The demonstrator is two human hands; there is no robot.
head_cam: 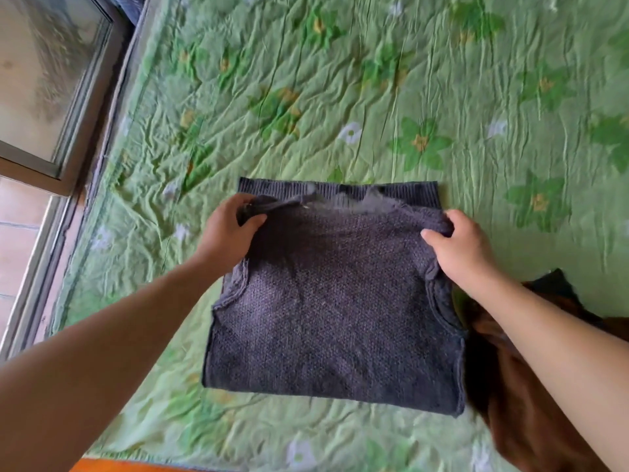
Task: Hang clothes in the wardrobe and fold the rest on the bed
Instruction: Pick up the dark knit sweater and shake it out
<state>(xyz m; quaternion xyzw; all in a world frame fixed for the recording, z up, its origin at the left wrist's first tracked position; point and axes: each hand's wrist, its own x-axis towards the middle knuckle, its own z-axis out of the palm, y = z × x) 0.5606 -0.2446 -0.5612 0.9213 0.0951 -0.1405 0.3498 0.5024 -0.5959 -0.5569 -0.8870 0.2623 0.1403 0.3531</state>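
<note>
A dark grey knitted sleeveless sweater [337, 301] lies folded in half on the bed, its ribbed hem showing along the far edge. My left hand [228, 229] grips the far left corner of the upper layer, fingers curled round the fabric. My right hand [463, 247] pinches the far right corner of the same layer. Both corners are slightly raised above the ribbed hem.
The bed wears a wrinkled green floral sheet [408, 97]. A brown garment [517, 386] lies heaped at the right, touching the sweater's side, under my right forearm. A window with a metal frame [61, 97] runs along the left of the bed.
</note>
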